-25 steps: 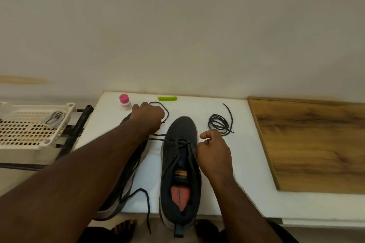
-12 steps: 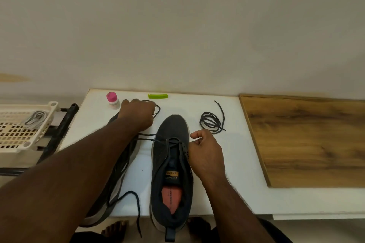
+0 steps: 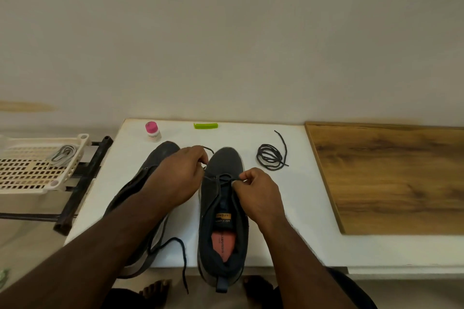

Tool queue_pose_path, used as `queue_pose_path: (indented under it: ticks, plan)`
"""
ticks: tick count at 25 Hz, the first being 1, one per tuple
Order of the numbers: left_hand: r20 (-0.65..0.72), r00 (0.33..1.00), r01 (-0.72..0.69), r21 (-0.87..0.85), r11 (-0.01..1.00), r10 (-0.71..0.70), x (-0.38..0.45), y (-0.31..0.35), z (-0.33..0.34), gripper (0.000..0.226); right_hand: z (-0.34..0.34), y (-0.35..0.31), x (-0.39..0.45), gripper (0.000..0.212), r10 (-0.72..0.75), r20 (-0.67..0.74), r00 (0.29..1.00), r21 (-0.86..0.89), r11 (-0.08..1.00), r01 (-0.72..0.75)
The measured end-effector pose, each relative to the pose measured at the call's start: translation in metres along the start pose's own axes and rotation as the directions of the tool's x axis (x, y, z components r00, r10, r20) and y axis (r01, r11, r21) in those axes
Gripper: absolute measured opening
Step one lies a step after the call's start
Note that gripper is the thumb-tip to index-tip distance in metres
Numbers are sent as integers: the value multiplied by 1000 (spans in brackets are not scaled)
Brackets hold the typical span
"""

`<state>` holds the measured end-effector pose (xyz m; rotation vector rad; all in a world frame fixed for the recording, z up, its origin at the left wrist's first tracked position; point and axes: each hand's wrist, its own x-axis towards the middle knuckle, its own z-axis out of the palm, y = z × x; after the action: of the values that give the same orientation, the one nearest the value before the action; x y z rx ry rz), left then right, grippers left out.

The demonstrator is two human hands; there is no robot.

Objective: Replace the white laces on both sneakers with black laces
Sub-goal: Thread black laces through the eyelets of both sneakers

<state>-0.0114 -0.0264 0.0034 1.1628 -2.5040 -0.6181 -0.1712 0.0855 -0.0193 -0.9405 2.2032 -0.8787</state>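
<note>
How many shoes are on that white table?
2. One dark shoe stands in the middle with both hands at its lace. The other shoe lies beside it on the left, partly hidden under the left arm. None seem hidden elsewhere.

White table carried two dark sneakers, left one and right one, side by side near centre. Coiled black lace lay right, pink-capped bottle and green clip far, wooden board rightmost.
</note>
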Motion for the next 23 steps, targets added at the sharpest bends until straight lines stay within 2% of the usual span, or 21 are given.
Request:
queue_pose_path:
  ticks: [3,6,11,14,20,23]
  plan:
    - [-11,1000,16,25,1000,-16,-17,1,18,19,2,0,0,19,-13,-1,1000,0,1000,13]
    - [50,998,40,94,995,-45,-22,-3,32,20,3,1,1,20,-42,-14,999,19,999,42]
    - [18,1000,7,-61,998,-5,-21,-10,36,4,6,4,2,22,-79,2,997,-18,997,79]
    - [23,1000,16,-120,993,-13,-18,-12,34,14,6,7,3,19,-79,-26,997,-68,995,77]
    - [56,987,158,-172,972,-150,-17,-16,33,18,7,7,4,20,-82,-12,997,-90,993,81]
    - [41,984,180,-172,969,-176,-15,-16,32,20,6,7,4,20,-92,-12,996,-87,992,90]
